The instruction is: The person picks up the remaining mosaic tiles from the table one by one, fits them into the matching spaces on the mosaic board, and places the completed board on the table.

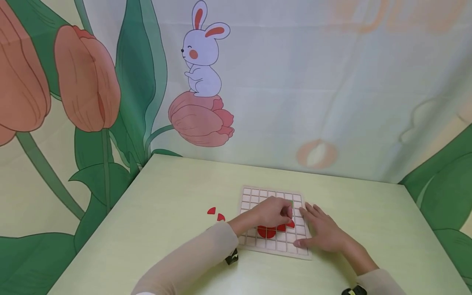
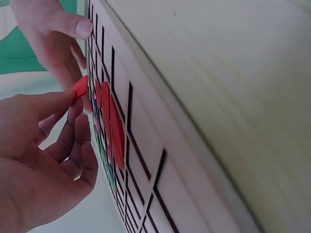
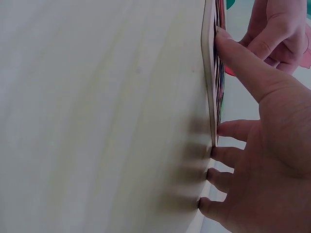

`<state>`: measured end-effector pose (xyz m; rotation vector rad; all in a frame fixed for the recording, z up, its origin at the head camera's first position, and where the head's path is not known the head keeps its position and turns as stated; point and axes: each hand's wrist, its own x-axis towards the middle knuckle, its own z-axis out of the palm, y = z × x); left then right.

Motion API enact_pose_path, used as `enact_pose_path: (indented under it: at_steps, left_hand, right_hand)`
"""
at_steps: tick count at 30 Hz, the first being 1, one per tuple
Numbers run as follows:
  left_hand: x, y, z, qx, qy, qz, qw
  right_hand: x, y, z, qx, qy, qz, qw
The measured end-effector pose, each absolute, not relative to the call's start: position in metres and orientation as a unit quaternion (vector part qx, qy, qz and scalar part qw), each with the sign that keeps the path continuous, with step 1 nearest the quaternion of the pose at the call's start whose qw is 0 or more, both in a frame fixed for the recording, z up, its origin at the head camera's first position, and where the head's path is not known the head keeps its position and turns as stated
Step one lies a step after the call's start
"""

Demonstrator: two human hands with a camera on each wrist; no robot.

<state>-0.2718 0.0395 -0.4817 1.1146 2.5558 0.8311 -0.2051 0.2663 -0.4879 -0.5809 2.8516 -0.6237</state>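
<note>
A pale wooden board (image 1: 281, 246) with a grid of square cells lies on the table. My left hand (image 1: 271, 212) is over its middle, pinching a small red piece (image 2: 81, 87) between thumb and fingertips just off the surface. Below that hand, several red pieces (image 1: 266, 232) sit in the cells, some of them rounded at one edge. Green and bluish pieces (image 2: 102, 145) show beyond them in the left wrist view, partly hidden. My right hand (image 1: 326, 231) rests at the board's right edge, fingers spread, its thumb on the board and other fingertips along the edge and table.
Two loose red pieces, a quarter-round one (image 1: 212, 210) and another (image 1: 221, 217), lie left of the board on the pale table (image 1: 177, 192). A printed curtain (image 1: 273, 82) with tulips and a rabbit hangs behind the table's far edge.
</note>
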Motion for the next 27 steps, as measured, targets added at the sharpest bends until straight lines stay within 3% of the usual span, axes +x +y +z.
enact_pose_path:
  at_steps: [27]
  left_hand:
    - [-0.264, 0.049, -0.4805, 0.403, 0.885, 0.199, 0.119]
  right_hand:
    - [-0.2084, 0.2691, -0.4944, -0.194, 0.954, -0.213, 0.08]
